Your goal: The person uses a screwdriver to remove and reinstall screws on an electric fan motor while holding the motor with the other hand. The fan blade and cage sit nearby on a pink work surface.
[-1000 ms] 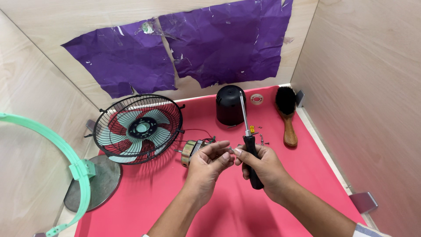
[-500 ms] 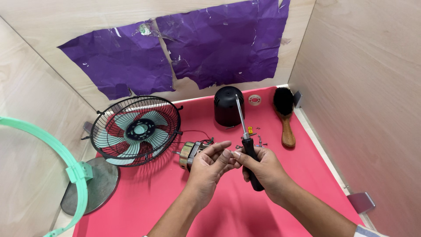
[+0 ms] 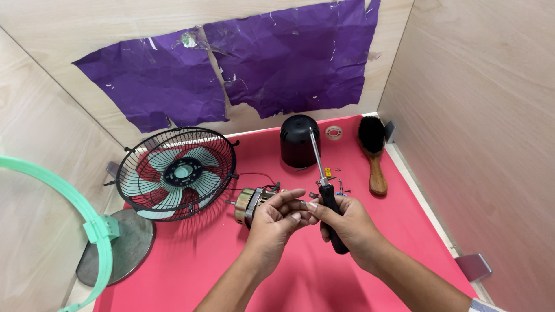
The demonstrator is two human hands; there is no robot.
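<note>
Above the pink mat (image 3: 191, 271), right hand (image 3: 346, 222) holds screwdriver (image 3: 325, 186) upright.

Fan grille (image 3: 176, 173) left of motor (image 3: 251, 205), cap (image 3: 299, 141) behind, brush (image 3: 373, 153) far right, all on mat (image 3: 191, 266).

Your right hand (image 3: 347, 222) grips a black-handled screwdriver (image 3: 326, 193), shaft pointing up. Your left hand (image 3: 276, 222) touches it, fingertips meeting, just beside the copper-wound fan motor (image 3: 250, 203) on the pink mat (image 3: 191, 260).
</note>
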